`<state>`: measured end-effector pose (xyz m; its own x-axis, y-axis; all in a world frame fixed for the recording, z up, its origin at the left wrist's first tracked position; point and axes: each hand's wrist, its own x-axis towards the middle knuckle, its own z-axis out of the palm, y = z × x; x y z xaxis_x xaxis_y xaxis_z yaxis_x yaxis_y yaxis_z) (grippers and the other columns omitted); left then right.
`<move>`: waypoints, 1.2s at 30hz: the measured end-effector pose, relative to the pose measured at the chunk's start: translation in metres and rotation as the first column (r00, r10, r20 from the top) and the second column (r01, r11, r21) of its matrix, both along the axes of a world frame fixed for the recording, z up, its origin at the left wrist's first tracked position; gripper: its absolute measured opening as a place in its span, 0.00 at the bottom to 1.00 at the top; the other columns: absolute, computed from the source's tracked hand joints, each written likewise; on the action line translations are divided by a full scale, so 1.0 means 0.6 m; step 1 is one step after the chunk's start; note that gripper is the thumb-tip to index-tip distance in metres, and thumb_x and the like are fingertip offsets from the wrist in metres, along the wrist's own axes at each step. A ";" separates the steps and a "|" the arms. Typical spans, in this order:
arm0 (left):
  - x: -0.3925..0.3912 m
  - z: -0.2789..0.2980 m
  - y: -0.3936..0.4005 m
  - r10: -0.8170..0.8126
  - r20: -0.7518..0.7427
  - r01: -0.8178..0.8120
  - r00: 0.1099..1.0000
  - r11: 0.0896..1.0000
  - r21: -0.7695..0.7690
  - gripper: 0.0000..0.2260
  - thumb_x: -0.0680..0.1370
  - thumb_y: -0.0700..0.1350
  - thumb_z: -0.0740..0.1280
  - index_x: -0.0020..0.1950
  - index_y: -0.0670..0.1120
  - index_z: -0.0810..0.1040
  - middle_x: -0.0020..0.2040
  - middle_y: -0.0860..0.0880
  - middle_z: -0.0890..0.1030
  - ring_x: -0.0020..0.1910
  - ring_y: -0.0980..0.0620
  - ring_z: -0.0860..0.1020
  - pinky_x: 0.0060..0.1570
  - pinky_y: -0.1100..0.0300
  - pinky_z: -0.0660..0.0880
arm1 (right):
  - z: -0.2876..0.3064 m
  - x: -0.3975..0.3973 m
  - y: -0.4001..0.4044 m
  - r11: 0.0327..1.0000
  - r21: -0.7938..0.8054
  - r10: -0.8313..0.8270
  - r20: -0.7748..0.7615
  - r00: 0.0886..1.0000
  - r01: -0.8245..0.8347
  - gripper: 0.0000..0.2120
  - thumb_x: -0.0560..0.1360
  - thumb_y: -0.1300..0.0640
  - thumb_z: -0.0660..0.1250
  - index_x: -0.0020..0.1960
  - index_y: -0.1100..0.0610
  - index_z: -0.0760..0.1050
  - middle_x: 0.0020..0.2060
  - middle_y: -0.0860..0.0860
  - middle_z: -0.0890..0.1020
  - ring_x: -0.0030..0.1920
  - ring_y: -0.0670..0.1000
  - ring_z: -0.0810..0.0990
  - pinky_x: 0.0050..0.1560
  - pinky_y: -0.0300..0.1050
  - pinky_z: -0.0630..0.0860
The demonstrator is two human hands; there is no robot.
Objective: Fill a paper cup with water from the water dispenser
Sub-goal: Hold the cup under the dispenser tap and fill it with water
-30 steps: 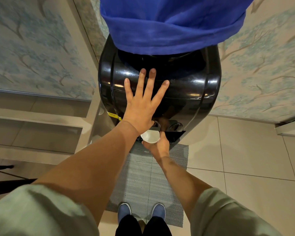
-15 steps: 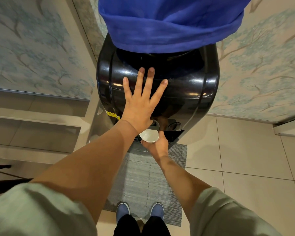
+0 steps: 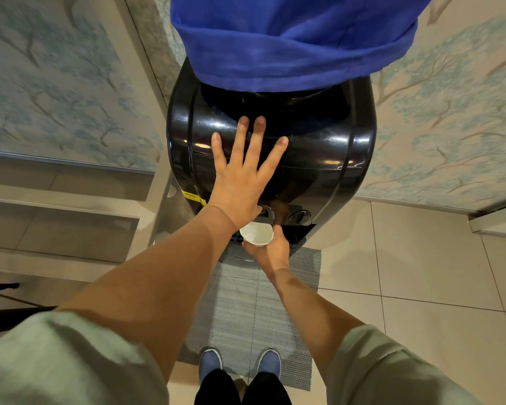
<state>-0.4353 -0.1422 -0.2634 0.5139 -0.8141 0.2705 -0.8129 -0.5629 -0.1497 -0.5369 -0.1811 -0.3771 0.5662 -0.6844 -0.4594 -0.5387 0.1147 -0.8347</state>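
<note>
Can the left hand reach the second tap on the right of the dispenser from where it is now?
Probably yes. The left hand lies flat on the black dispenser, holds nothing, and the right tap sits nearby with nothing covering it; the right hand holds the cup lower down.

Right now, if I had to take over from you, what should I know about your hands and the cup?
Left hand: open, fingers spread, palm flat on the black water dispenser, thumb hidden near the taps.
Right hand: holds the paper cup from below, upright, under the tap area at the front of the dispenser.
Done: cup is in place at the tap.
Unclear: I cannot see water flowing, nor how full the cup is.
Left: fill it, stop the water, lift the cup away level.
</note>
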 end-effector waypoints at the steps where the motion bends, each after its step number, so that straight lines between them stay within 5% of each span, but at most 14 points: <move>1: 0.000 0.000 0.000 0.002 -0.004 -0.002 1.000 1.000 0.003 0.58 0.58 0.52 0.80 0.76 0.50 0.44 0.77 0.37 0.52 0.74 0.33 0.50 0.65 0.32 0.44 | 0.001 -0.001 0.000 1.000 0.004 0.001 0.004 1.000 -0.001 0.20 0.62 0.60 0.77 0.47 0.53 0.68 0.43 0.49 0.77 0.45 0.49 0.76 0.47 0.42 0.75; 15: -0.003 0.015 0.002 0.006 -0.103 0.001 0.995 0.998 0.070 0.59 0.63 0.55 0.78 0.73 0.52 0.33 0.77 0.39 0.42 0.75 0.35 0.40 0.65 0.34 0.36 | 0.002 -0.012 0.005 1.000 0.020 0.010 0.029 1.000 -0.010 0.21 0.63 0.60 0.76 0.48 0.52 0.67 0.42 0.46 0.76 0.45 0.48 0.75 0.45 0.40 0.72; 23: -0.003 0.023 0.005 0.002 -0.151 0.015 0.989 0.994 0.110 0.61 0.61 0.58 0.78 0.72 0.53 0.30 0.77 0.40 0.36 0.74 0.36 0.35 0.65 0.34 0.34 | -0.007 -0.036 0.024 0.999 0.002 -0.037 0.044 0.998 0.037 0.28 0.62 0.58 0.77 0.59 0.52 0.70 0.47 0.47 0.77 0.50 0.48 0.76 0.53 0.45 0.78; 32: -0.003 0.043 0.015 0.009 -0.221 0.037 0.975 0.979 0.200 0.64 0.59 0.58 0.79 0.72 0.53 0.28 0.75 0.42 0.31 0.72 0.38 0.30 0.66 0.34 0.34 | 0.028 -0.099 0.047 0.999 -0.017 0.030 0.071 0.997 -0.029 0.27 0.63 0.60 0.77 0.57 0.51 0.69 0.49 0.48 0.76 0.50 0.48 0.74 0.52 0.41 0.76; 36: -0.011 0.073 0.025 -0.024 -0.321 0.068 0.947 0.989 0.128 0.58 0.62 0.56 0.77 0.75 0.54 0.36 0.77 0.44 0.34 0.74 0.42 0.32 0.70 0.37 0.36 | 0.052 -0.123 0.058 0.994 -0.098 0.056 0.078 0.995 -0.048 0.25 0.61 0.60 0.77 0.51 0.46 0.68 0.45 0.45 0.76 0.49 0.49 0.75 0.51 0.43 0.75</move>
<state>-0.4418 -0.1273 -0.2196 0.5159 -0.8565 -0.0153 -0.8552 -0.5160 0.0487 -0.6104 -0.1462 -0.3458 0.6345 -0.6917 -0.3448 -0.4723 0.0061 -0.8814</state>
